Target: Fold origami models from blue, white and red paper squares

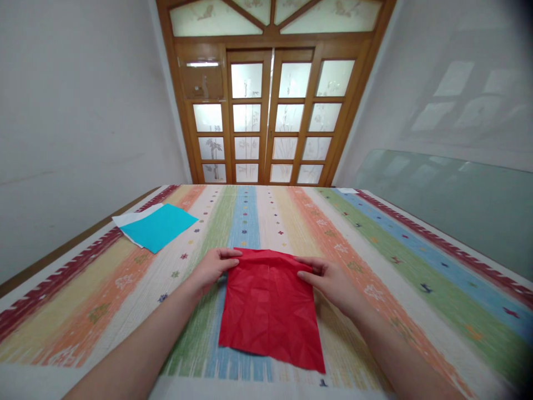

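Observation:
A creased sheet of red paper (268, 308) is held up in front of me, its far edge raised and its near edge hanging toward the table's front. My left hand (214, 268) pinches its upper left corner between thumb and fingers. At the upper right corner, my right hand (327, 278) grips it the same way. Fold lines run across the sheet, and a small pale spot shows near its upper middle. Both forearms reach in from the bottom of the view.
A striped, patterned tablecloth (141, 289) covers the table. To the left lies a blue paper sheet (160, 226) over white paper (137, 215). A small white piece (347, 191) sits at the far right edge. Beyond stand wooden glazed doors (268, 133); a glass panel (449, 205) leans at the right wall.

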`<state>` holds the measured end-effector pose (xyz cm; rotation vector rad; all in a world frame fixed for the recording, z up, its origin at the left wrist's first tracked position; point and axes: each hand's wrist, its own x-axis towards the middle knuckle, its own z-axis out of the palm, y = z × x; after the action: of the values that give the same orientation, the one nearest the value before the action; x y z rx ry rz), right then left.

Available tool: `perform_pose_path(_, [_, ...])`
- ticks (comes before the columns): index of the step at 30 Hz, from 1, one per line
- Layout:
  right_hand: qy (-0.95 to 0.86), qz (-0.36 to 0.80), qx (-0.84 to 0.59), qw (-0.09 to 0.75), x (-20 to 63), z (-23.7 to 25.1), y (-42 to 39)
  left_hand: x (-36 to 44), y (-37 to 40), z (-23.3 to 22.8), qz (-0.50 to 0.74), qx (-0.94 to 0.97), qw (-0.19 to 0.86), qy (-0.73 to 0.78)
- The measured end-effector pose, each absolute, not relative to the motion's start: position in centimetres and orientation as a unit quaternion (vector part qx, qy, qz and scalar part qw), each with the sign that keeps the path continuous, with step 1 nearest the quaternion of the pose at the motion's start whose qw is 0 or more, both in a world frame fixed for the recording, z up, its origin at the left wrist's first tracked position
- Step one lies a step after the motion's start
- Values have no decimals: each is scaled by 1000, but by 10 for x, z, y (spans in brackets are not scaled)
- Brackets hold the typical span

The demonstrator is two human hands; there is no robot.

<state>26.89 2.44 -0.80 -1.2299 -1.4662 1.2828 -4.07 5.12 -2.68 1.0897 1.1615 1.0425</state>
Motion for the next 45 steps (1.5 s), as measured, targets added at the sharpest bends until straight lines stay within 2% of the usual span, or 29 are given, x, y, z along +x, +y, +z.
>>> perform_pose_path(6, [-582,510,-502,387,272,-6,25,-47,52,-20,433,505,559,495])
perform_pose_path(10, [-587,511,-504,375,272,-7,26,-48,50,-17,412,489,592,490])
perform_pose_path(17, [-520,565,-483,421,272,-18,28,-46,53,-29,446,440,630,459])
perform_pose_path(24, [-470,575,-475,472,274,-29,35,-45,52,-36,438,458,610,475])
perform_pose_path(32, [-486,415,-542,545,286,-37,48,-55,63,-37,523,430,530,510])
perform_pose_path(40, [-487,388,-560,547,291,-43,53,-72,74,-35,598,376,443,553])
perform_pose_path(45, [-497,386,-557,542,292,-48,55,-103,86,-12,639,326,395,573])
